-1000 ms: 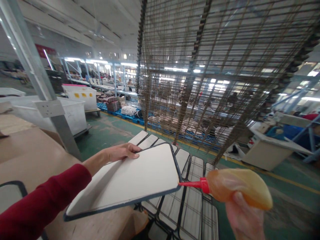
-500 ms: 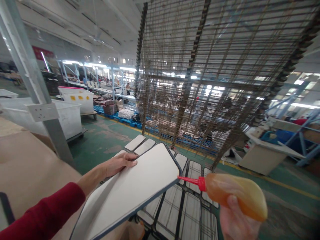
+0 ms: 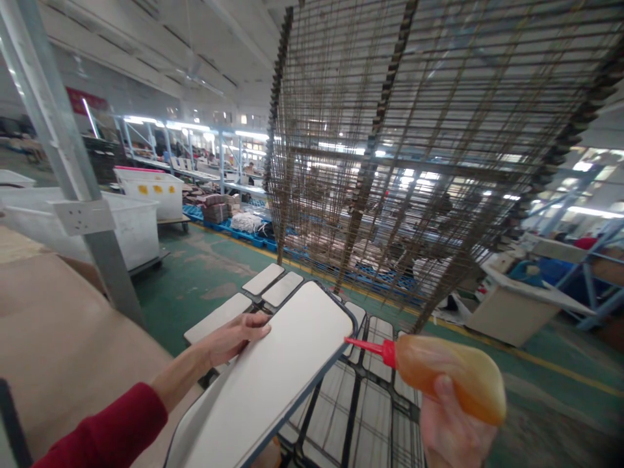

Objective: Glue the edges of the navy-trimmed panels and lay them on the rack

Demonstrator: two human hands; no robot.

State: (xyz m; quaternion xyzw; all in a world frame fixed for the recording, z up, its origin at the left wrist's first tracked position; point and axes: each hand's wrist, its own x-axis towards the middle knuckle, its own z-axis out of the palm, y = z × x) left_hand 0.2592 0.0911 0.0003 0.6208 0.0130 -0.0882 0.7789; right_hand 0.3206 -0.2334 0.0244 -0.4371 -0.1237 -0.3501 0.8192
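Note:
A white panel with rounded corners and a dark edge (image 3: 287,351) is tilted up in front of me. My left hand (image 3: 244,335) grips its left long side, thumb on the white face and fingers partly hidden. My right hand (image 3: 451,416) is wrapped round a squeeze bottle (image 3: 453,374) of amber liquid, lying nearly level. Its red pointed nozzle (image 3: 368,346) points left, the tip at the panel's right edge near the upper corner. Below lie several similar white panels with dark borders (image 3: 373,409).
A large rusty wire rack (image 3: 390,149) leans up beyond the panels. At left stand a metal post with a socket box (image 3: 84,217), white bins (image 3: 131,227) and a tan surface (image 3: 58,312). A cluttered table (image 3: 517,305) stands at right.
The panel and left hand have shifted slightly right. The bottle has moved a little left with the right hand, its tip staying along the panel's right edge.

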